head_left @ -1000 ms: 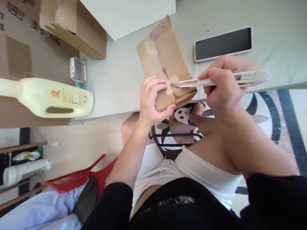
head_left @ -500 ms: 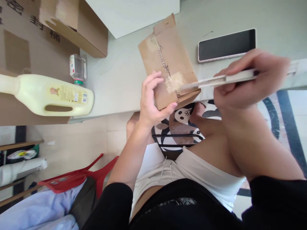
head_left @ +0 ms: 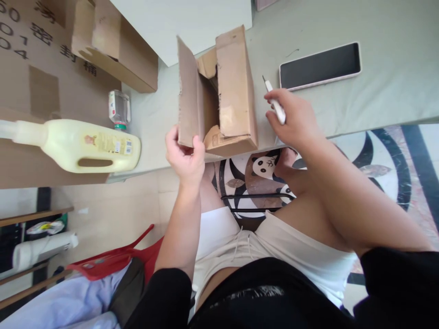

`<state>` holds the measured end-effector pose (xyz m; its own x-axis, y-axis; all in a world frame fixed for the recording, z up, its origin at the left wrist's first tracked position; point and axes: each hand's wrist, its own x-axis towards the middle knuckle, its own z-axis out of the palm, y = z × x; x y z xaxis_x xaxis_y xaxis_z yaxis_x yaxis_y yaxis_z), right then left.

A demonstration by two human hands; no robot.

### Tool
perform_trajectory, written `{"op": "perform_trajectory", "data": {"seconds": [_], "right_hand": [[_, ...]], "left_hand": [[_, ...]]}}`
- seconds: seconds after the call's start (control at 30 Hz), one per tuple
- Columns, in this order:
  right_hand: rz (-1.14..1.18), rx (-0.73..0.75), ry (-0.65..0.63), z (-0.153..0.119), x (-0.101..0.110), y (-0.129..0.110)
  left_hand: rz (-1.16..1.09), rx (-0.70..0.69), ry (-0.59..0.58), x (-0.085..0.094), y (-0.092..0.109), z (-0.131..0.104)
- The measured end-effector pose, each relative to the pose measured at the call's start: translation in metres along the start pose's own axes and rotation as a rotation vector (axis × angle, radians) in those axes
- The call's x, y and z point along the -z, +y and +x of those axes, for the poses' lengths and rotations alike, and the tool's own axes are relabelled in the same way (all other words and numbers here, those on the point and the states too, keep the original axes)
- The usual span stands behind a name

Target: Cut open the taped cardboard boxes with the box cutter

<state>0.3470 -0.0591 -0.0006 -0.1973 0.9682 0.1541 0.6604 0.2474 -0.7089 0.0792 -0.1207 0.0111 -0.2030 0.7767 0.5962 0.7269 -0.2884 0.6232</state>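
Note:
A small cardboard box (head_left: 236, 109) stands near the table's front edge with its top parted. Its left flap (head_left: 188, 96) is raised, and my left hand (head_left: 187, 155) pinches the flap's lower corner between thumb and fingers. The gap between the flaps is dark, so the contents cannot be made out. To the right of the box, my right hand (head_left: 295, 114) is closed around a white utility knife (head_left: 276, 105), its thin metal tip pointing up and left, apart from the box. A phone with a pale case (head_left: 320, 66) lies just beyond that hand.
A big pale-yellow bottle (head_left: 92, 146) lies at the left, beside a small clear bottle (head_left: 119, 109) with a green cap. Another cardboard box (head_left: 133, 59) and a white box (head_left: 185, 23) stand at the back. Below is a red chair (head_left: 109, 260) with clothes.
The box's top has been opened, with the left flap lifted by my left hand, which moved left. My right hand drew the knife back from the box and turned its tip away.

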Motion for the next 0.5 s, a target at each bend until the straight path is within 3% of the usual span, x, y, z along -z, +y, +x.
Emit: {"op": "perform_trajectory", "data": {"seconds": [0.1,0.2,0.3,0.5], "right_hand": [[-0.151,-0.022,-0.135,0.002,-0.006,0.005],[-0.201,-0.035,-0.199,0.002,-0.01,0.009],[-0.203,-0.016,-0.235,0.0,-0.013,0.01],[-0.169,0.049,-0.273,-0.006,-0.022,-0.006]], "left_hand": [[-0.079,0.075,0.157,0.0,-0.01,0.003],[-0.233,0.359,0.137,0.005,-0.021,0.002],[-0.237,0.574,0.116,0.016,-0.037,-0.004],[-0.103,0.688,0.08,0.033,-0.066,-0.021]]}}
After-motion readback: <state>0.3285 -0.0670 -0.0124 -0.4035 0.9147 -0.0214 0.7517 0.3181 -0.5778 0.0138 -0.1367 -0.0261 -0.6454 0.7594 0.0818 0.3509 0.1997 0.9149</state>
